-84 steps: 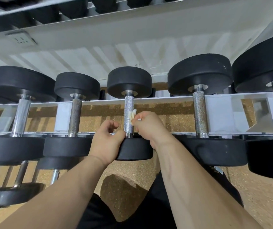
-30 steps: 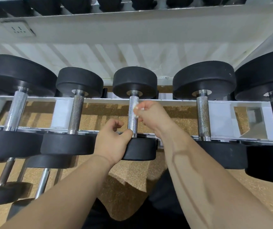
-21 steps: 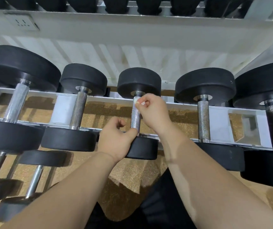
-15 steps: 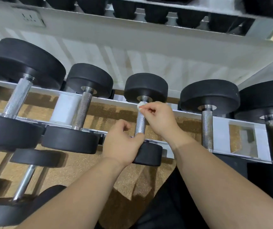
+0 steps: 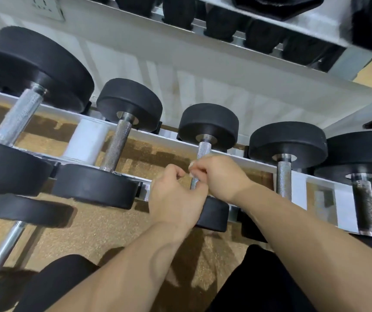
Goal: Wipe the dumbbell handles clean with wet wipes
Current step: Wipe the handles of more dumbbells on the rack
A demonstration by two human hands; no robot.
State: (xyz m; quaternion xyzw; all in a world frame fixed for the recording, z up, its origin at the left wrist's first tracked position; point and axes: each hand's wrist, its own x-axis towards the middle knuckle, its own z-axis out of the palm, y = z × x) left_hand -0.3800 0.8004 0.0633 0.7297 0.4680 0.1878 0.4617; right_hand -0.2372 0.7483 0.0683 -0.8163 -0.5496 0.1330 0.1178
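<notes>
A small black dumbbell [image 5: 208, 126] with a knurled silver handle [image 5: 203, 150] lies across the white rack rails [image 5: 257, 162], in the middle of the row. My right hand [image 5: 218, 174] is closed around the middle of that handle; a sliver of white wet wipe [image 5: 191, 164] shows at its fingertips. My left hand [image 5: 176, 199] grips the dumbbell's near black end [image 5: 215, 213] from the left, with its thumb against the base of the handle. Most of the wipe is hidden inside my right hand.
Larger dumbbells sit on the same rack: two to the left [image 5: 117, 140] [image 5: 20, 111] and two to the right [image 5: 284, 174] [image 5: 362, 199], the far right handle darkened. Another dumbbell [image 5: 7, 244] lies on a lower tier at left. An upper shelf [image 5: 270, 25] holds several black weights. Cork-coloured floor lies below.
My right hand has slid down the handle from just under the far head to its middle. The view has swung left and tilted. My left hand keeps its hold.
</notes>
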